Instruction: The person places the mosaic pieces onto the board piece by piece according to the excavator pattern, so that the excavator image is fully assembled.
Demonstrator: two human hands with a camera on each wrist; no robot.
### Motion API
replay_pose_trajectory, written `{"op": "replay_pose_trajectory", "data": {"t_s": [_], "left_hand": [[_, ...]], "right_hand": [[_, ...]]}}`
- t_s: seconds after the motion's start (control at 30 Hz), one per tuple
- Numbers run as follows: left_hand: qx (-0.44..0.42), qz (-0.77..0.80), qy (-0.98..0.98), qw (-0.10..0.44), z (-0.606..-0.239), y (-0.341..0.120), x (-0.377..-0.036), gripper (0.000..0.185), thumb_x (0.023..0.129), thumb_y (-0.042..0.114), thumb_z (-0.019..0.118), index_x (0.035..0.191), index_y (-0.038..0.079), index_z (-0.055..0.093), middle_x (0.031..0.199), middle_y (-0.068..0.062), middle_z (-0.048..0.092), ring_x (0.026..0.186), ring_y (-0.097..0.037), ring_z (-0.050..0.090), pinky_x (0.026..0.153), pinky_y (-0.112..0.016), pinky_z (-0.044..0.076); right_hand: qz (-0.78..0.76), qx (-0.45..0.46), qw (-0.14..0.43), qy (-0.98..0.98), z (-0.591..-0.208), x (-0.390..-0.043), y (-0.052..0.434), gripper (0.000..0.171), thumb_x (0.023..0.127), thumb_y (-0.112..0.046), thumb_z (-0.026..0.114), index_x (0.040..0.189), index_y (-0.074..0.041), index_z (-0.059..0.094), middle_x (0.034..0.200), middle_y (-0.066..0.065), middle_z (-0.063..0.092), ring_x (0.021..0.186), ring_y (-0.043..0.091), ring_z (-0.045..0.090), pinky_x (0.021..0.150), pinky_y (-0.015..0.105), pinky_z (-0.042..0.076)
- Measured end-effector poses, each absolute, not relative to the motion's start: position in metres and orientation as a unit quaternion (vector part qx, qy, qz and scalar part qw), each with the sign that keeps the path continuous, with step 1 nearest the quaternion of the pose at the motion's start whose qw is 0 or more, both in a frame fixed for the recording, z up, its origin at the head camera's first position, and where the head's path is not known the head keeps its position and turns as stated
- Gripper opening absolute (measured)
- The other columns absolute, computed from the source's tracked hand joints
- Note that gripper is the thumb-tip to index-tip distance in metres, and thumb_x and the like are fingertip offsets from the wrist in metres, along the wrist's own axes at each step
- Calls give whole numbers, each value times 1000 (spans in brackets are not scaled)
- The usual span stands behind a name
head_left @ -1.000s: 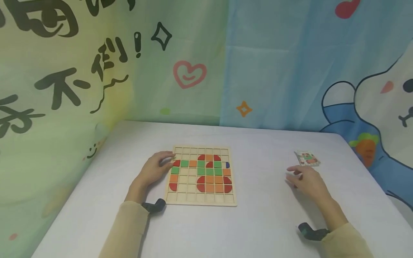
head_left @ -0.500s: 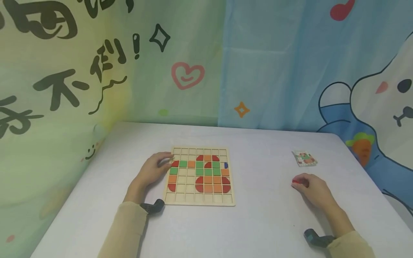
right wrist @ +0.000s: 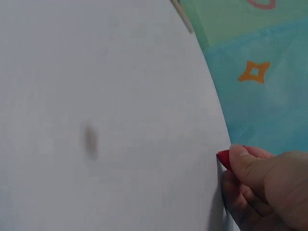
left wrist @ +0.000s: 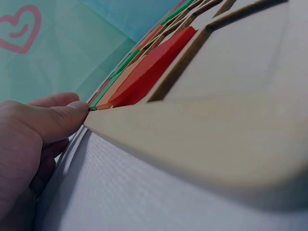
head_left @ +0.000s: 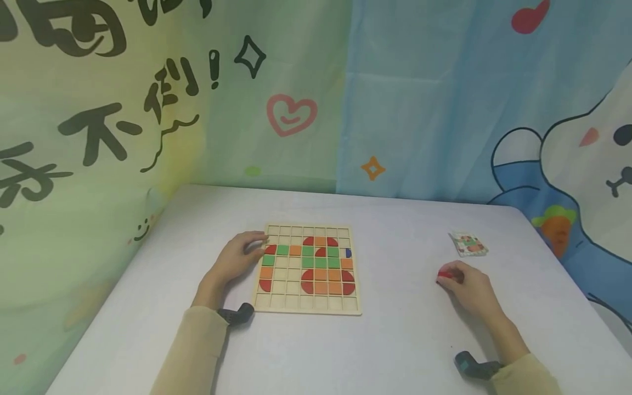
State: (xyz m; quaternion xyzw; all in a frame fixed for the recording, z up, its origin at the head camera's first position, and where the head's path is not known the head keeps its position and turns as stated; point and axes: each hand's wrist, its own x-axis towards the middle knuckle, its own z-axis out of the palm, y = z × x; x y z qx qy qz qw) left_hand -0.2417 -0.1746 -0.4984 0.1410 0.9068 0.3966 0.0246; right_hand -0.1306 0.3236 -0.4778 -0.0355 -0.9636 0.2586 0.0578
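Observation:
A wooden grid board (head_left: 291, 302) lies on the white table, its cells partly filled with red rounded, green and orange square pieces and one small blue piece. My left hand (head_left: 237, 258) rests at the board's left edge, thumb and forefinger touching the rim; in the left wrist view the thumb (left wrist: 62, 118) meets that edge. Over the table's right side, my right hand (head_left: 471, 288) pinches a red puzzle piece (head_left: 445, 274) between thumb and fingers. The right wrist view shows a pointed corner of this red piece (right wrist: 224, 159); the fingers hide its full shape.
A small card (head_left: 469, 244) printed with a coloured pattern lies beyond my right hand. Dark wrist cameras are strapped to both wrists, the right one (head_left: 476, 366) low over the table (head_left: 395, 340). A printed curtain (head_left: 415, 109) hangs behind the table's far edge.
My right hand, with loosely spread fingers a second ago, has drawn nearer and now pinches a red piece, shifting slightly left lately. The left hand and board keep their places.

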Motion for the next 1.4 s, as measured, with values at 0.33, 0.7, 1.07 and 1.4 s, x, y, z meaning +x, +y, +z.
{"op": "replay_pose_trajectory", "data": {"t_s": [0.33,0.7,1.07,1.4], "left_hand": [[141,397,907,24,-499,-172,-241,42,89,27,65,129,18,59,142,-7,51,138,-32,37,116,-54,25],[127,391,911,27,-500,-170,-243,40,89,29,65,127,20,60,141,-4,51,139,-30,37,117,-52,25],[148,404,902,26,-501,-172,-243,39,90,28,64,128,20,59,140,-5,52,137,-30,39,116,-53,27],[126,394,910,34,-498,-177,-244,39,90,30,63,128,21,59,142,-3,50,139,-29,36,117,-53,24]], "right_hand": [[370,18,-8,-929,-460,-149,215,19,89,-18,67,106,-12,65,102,4,70,93,19,66,85,38,57],[400,162,-68,-899,-449,-160,90,14,87,-21,69,100,-22,71,95,-11,68,86,6,64,80,24,56],[379,180,-95,-903,-463,-171,44,7,88,-24,67,91,-22,72,90,-11,70,78,6,59,69,21,51],[331,180,-86,-922,-461,-175,27,5,87,-21,68,86,-19,73,84,-9,71,84,7,63,76,24,52]]}}
